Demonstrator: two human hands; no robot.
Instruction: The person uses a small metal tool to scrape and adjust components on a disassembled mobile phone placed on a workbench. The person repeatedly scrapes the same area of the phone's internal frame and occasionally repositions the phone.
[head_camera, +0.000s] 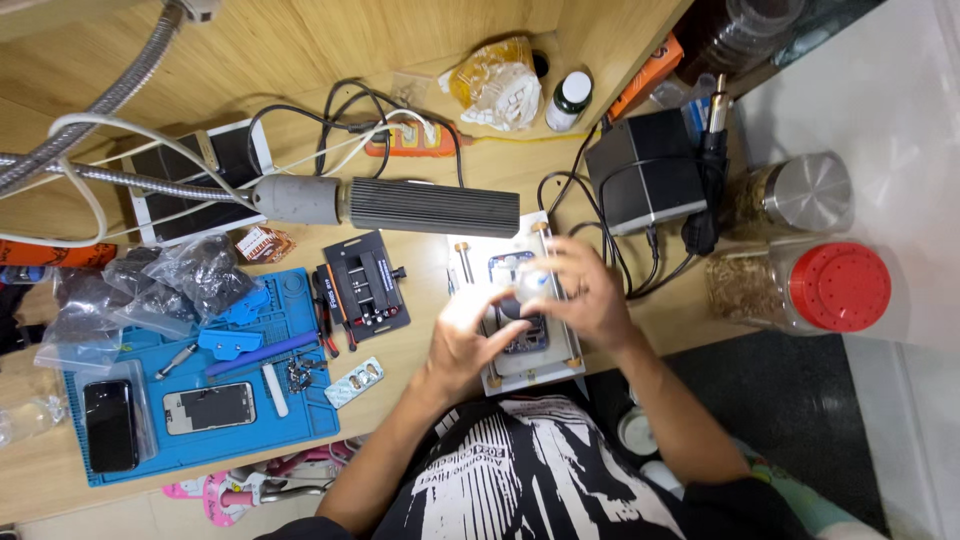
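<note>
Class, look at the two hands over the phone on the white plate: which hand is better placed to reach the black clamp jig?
Probably the left hand. It lies on the side of the phone facing the black clamp jig; the right hand would have to cross over it.

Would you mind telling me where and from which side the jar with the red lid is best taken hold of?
Probably around the clear body of the jar, not the red lid. It lies on its side, lid pointing right, with a steel-lidded jar close behind it. Coming from above, fingers across the round body near the middle, looks safest; the right hand is the nearer one.
</note>
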